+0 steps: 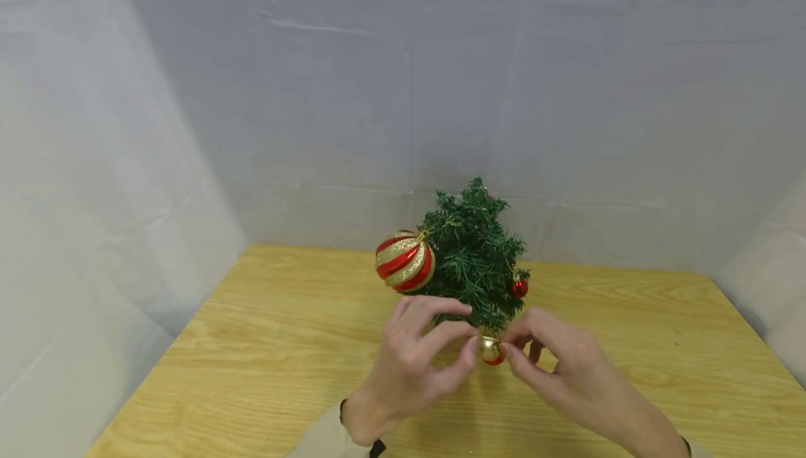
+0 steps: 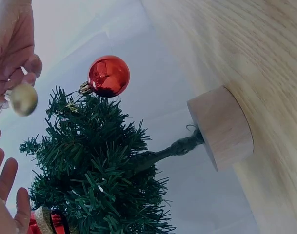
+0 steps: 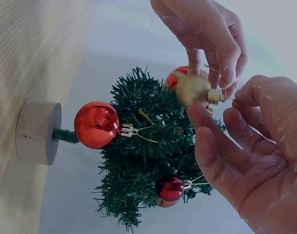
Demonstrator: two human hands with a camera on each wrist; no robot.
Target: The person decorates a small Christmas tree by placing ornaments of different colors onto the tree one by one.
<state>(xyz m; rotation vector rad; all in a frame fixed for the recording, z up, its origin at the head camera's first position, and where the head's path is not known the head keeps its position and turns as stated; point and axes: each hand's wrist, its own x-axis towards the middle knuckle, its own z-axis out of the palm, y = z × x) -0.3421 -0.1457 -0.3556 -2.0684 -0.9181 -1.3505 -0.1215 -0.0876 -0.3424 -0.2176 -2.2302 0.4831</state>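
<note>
A small gold bauble [image 1: 488, 347] hangs between my two hands, in front of a little artificial Christmas tree [image 1: 474, 262]. My left hand [image 1: 412, 353] pinches the bauble's thin string between thumb and forefinger, its other fingers spread. From the other side, my right hand [image 1: 563, 360] pinches the same string near the cap. The bauble [image 3: 193, 90] looks blurred in the right wrist view. Below the hands, a shiny red bauble [image 2: 108, 76] dangles from a lower branch; the head view shows only its lower edge. Fingertips partly hide the string.
A large red-and-gold striped bauble [image 1: 406, 262] hangs on the tree's left side, and a small dark red bauble [image 1: 519, 288] on its right. The tree's round wooden base [image 2: 221, 129] stands on the wood-grain table [image 1: 252, 346]. Pale sheeting [image 1: 352, 108] rises behind.
</note>
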